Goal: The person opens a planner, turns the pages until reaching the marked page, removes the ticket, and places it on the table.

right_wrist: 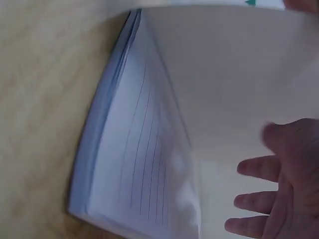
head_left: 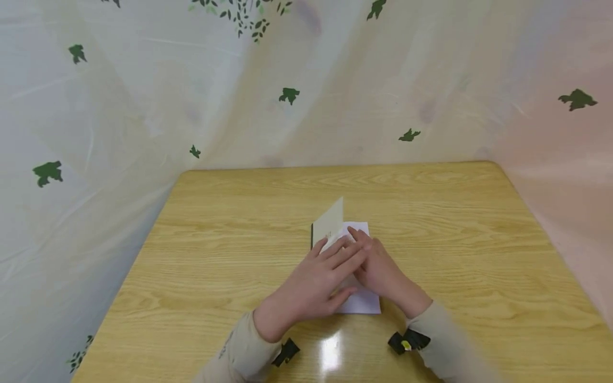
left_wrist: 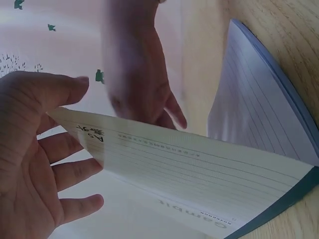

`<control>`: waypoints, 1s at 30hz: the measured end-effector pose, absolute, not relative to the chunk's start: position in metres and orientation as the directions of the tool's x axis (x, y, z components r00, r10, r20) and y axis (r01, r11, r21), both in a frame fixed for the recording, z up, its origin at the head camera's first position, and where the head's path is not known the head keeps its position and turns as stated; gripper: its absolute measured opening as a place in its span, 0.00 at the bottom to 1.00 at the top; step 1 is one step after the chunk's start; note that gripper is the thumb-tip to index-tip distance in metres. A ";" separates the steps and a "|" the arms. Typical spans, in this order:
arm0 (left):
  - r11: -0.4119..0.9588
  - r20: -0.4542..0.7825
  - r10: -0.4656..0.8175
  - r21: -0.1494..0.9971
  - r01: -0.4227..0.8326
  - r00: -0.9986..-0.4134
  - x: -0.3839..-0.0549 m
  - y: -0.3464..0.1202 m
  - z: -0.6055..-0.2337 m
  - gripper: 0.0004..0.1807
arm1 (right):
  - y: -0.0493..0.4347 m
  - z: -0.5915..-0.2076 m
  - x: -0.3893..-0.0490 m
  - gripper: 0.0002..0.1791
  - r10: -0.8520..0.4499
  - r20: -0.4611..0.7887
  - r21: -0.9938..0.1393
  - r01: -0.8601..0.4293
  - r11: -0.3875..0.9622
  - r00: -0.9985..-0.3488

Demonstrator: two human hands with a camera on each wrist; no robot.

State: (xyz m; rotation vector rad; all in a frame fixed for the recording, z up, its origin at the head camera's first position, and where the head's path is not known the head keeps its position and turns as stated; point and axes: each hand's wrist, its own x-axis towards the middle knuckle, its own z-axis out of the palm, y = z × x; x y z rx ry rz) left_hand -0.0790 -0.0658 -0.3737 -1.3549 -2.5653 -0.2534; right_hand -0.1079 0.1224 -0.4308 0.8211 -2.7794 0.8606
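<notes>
A notebook (head_left: 361,303) lies on the table with its pale cover (head_left: 330,223) lifted upright and a lined page (right_wrist: 144,149) showing inside. The cover's printed outer face (left_wrist: 174,159), with a dark spine strip, shows in the left wrist view. My left hand (head_left: 321,282) is on the outer side of the cover, fingers extended and spread at its free edge. On the inner side is my right hand (head_left: 383,268), fingers fairly straight and pointing toward the cover. From the head view, the left fingers overlap the right hand and partly hide it.
The wooden table (head_left: 230,229) extends around the notebook. Behind it hangs a pale curtain (head_left: 335,127) with green bird and leaf prints. Dark straps (head_left: 409,340) sit at both sleeve cuffs.
</notes>
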 end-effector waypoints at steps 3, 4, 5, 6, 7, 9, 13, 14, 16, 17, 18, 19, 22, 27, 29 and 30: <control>0.566 0.291 0.782 0.040 0.824 -0.551 -0.077 -0.070 -0.371 0.38 | 0.122 -0.432 -0.119 0.31 -0.481 0.187 -0.362 -0.515 0.776 -0.856; 0.572 0.295 0.777 0.040 0.820 -0.556 -0.075 -0.072 -0.371 0.37 | 0.122 -0.433 -0.123 0.32 -0.483 0.155 -0.331 -0.506 0.797 -0.862; 0.577 0.302 0.770 0.045 0.816 -0.561 -0.074 -0.074 -0.370 0.36 | 0.121 -0.434 -0.127 0.34 -0.480 0.130 -0.300 -0.496 0.815 -0.868; 0.580 0.312 0.765 0.048 0.813 -0.564 -0.073 -0.077 -0.369 0.35 | 0.120 -0.435 -0.131 0.35 -0.474 0.097 -0.280 -0.480 0.831 -0.875; 0.584 0.322 0.758 0.051 0.810 -0.567 -0.071 -0.079 -0.369 0.33 | 0.120 -0.436 -0.134 0.36 -0.467 0.065 -0.258 -0.467 0.846 -0.882; 0.592 0.341 0.746 0.053 0.804 -0.572 -0.069 -0.085 -0.369 0.31 | 0.119 -0.439 -0.141 0.40 -0.446 0.017 -0.226 -0.438 0.870 -0.895; 0.607 0.379 0.715 0.081 0.791 -0.588 -0.065 -0.098 -0.371 0.29 | 0.120 -0.444 -0.152 0.49 -0.405 -0.047 -0.197 -0.389 0.900 -0.913; 0.612 0.385 0.706 0.091 0.786 -0.595 -0.064 -0.102 -0.371 0.29 | 0.121 -0.446 -0.154 0.51 -0.400 -0.058 -0.196 -0.382 0.903 -0.915; 0.625 0.388 0.689 0.112 0.773 -0.613 -0.062 -0.110 -0.372 0.30 | 0.123 -0.447 -0.157 0.54 -0.391 -0.078 -0.215 -0.367 0.905 -0.917; 0.631 0.388 0.681 0.120 0.766 -0.621 -0.061 -0.114 -0.373 0.31 | 0.124 -0.449 -0.158 0.56 -0.387 -0.088 -0.230 -0.359 0.904 -0.918; 0.638 0.390 0.671 0.130 0.759 -0.630 -0.061 -0.118 -0.373 0.32 | 0.126 -0.450 -0.159 0.57 -0.383 -0.097 -0.247 -0.351 0.903 -0.919; 0.647 0.389 0.661 0.137 0.750 -0.641 -0.060 -0.122 -0.374 0.33 | 0.127 -0.450 -0.160 0.58 -0.379 -0.105 -0.266 -0.341 0.902 -0.920; 0.681 0.392 0.628 0.143 0.719 -0.673 -0.059 -0.134 -0.376 0.34 | 0.132 -0.453 -0.164 0.61 -0.368 -0.120 -0.311 -0.317 0.896 -0.922; 0.759 0.389 0.558 0.117 0.640 -0.733 -0.058 -0.153 -0.385 0.32 | 0.140 -0.454 -0.169 0.66 -0.343 -0.160 -0.335 -0.276 0.901 -0.926; 0.791 0.370 0.530 0.108 0.602 -0.763 -0.058 -0.159 -0.390 0.31 | 0.142 -0.455 -0.170 0.67 -0.336 -0.177 -0.333 -0.265 0.905 -0.925; 0.804 0.355 0.519 0.105 0.585 -0.778 -0.058 -0.162 -0.393 0.31 | 0.143 -0.456 -0.171 0.68 -0.336 -0.181 -0.333 -0.264 0.905 -0.924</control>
